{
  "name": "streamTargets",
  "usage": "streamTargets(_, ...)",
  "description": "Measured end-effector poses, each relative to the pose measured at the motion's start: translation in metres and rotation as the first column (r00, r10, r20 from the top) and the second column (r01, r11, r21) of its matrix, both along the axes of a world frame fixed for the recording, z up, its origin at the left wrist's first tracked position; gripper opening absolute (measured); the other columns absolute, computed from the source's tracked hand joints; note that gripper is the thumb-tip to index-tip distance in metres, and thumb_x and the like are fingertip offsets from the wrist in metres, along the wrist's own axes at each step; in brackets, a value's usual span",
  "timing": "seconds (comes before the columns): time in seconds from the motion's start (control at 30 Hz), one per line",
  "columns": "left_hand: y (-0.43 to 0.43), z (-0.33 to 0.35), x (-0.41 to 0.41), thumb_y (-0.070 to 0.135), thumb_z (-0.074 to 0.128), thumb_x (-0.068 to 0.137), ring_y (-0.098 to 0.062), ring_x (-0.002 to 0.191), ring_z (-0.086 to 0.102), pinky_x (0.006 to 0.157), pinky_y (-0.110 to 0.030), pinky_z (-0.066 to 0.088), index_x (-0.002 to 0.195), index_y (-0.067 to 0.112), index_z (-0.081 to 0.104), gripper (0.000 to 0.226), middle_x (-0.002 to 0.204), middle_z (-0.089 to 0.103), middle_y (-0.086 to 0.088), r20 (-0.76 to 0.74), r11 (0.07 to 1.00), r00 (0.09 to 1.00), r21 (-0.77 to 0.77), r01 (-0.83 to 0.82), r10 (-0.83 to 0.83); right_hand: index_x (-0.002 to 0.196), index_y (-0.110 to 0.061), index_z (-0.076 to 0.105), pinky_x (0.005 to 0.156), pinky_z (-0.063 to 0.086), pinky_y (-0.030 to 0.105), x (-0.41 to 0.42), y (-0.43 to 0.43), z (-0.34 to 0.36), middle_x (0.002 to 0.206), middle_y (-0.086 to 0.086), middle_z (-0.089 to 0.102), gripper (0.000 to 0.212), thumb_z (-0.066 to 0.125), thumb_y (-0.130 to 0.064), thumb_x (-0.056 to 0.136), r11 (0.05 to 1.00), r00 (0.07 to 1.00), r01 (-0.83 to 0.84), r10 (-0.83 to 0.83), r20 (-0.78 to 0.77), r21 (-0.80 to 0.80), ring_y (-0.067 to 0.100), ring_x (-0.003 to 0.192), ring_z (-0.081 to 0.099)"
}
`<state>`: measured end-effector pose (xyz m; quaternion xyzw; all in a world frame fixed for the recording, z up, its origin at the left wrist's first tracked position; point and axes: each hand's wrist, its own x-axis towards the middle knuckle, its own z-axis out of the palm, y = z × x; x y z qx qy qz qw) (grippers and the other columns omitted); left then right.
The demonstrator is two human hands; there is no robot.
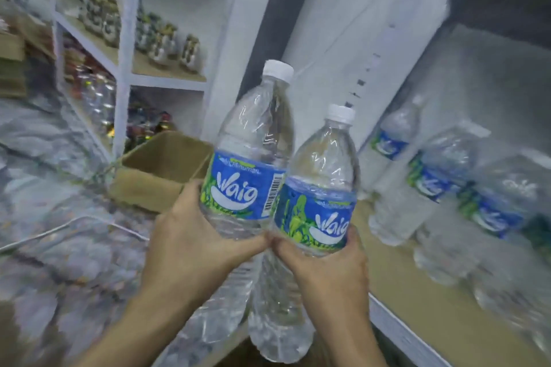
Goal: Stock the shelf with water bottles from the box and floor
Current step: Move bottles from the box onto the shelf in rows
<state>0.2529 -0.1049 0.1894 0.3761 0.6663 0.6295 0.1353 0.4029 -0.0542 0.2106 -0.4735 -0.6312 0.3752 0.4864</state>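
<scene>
Nearest, my left hand clasped a clear blue-labelled plastic water bottle, my right hand its twin bottle; full, heavy, slick, so I judged label-height grips safest.

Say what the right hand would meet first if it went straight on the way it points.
Likely the white shelf post, hit first by the cap of the bottle the right hand grips; depth is unclear. Shelved bottles stand further right.

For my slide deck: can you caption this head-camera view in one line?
Left hand grips the left water bottle, right hand the right water bottle, beside a shelf holding matching bottles.
</scene>
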Motion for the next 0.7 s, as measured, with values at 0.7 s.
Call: streamTargets(0.7, 0.229, 0.036, 0.164, 0.044, 0.091, 0.038, -0.003, 0.089, 0.066, 0.083, -0.032, 0.054, 0.110, 0.024, 0.054, 0.084, 0.097, 0.069, 0.015, -0.114, 0.941, 0.960, 0.200, 0.274, -0.255, 0.094, -0.027, 0.062, 0.074, 0.056, 0.028, 0.210, 0.111, 0.053, 0.082, -0.015, 0.074, 0.059, 0.096, -0.033, 0.045, 0.899, 0.916, 0.401, -0.392, -0.087, 0.177, 0.001, 0.075, 0.071)
